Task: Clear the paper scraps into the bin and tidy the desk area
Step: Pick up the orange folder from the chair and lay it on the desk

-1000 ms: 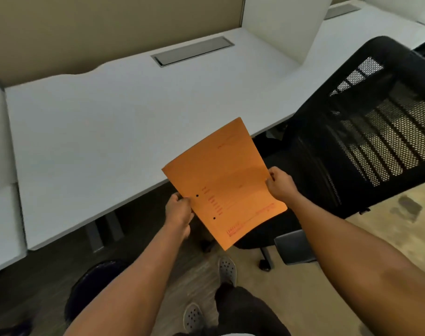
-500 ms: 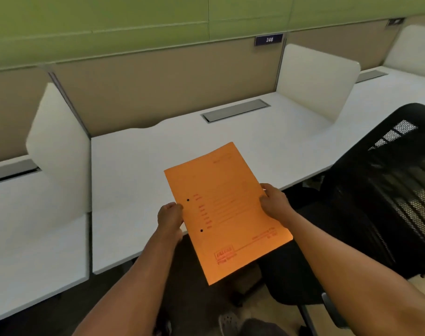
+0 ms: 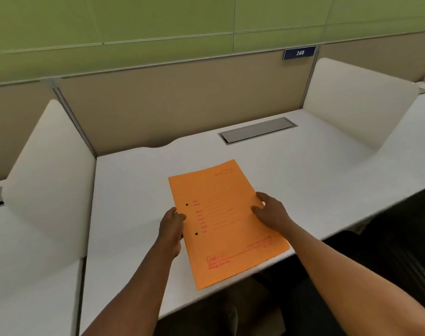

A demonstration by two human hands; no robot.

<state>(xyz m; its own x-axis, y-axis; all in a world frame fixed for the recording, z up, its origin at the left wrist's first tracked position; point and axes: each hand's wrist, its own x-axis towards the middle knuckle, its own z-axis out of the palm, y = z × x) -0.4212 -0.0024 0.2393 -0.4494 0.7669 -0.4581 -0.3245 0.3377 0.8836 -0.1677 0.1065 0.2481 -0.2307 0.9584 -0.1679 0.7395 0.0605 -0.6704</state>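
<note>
White and bare, the surface [image 3: 291, 180] runs between two rounded white dividers [image 3: 49, 170], backed by a tan partition under green wall panels; a grey cable hatch [image 3: 257, 130] sits behind the folder, and a blue number plate [image 3: 299, 53] marked 248 hangs above and to its right. The orange folder [image 3: 227, 221] is held low over the surface, its near corner overhanging the front edge; whether it already rests there I cannot tell. The left hand [image 3: 171, 230] pinches its punched edge, thumb on top, while the right hand [image 3: 270, 210] grips the opposite edge, fingers curled over the cover. This looks like the tidying step: laying the folder flat. Next it needs lowering, squaring to the front edge, and both hands released. No scraps or bin are in view.
</note>
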